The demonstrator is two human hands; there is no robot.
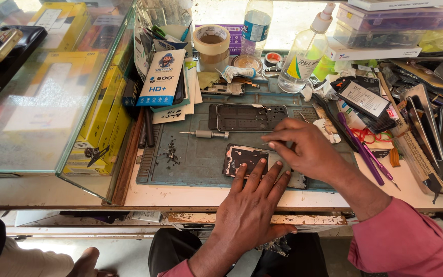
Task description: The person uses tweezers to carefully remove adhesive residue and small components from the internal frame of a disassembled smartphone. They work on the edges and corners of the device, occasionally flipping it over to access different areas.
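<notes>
An opened phone [242, 158] lies face down on a grey-green work mat [196, 159], its inner board showing. My left hand [252, 202] lies flat over its right part, fingers spread and pressing it down. My right hand [303, 149] hovers just above the phone with thumb and forefinger pinched together on a thin tool or small part; I cannot make out which. A dark phone frame [247, 117] lies further back on the mat. A small silver screwdriver [206, 134] rests to its left.
A little heap of screws [170, 152] sits on the mat's left. A glass display case [52, 87] stands at left. Tape roll [211, 43], spray bottle [303, 56], water bottle [256, 25], purple tools [360, 149] and stacked phone screens [431, 128] crowd the back and right.
</notes>
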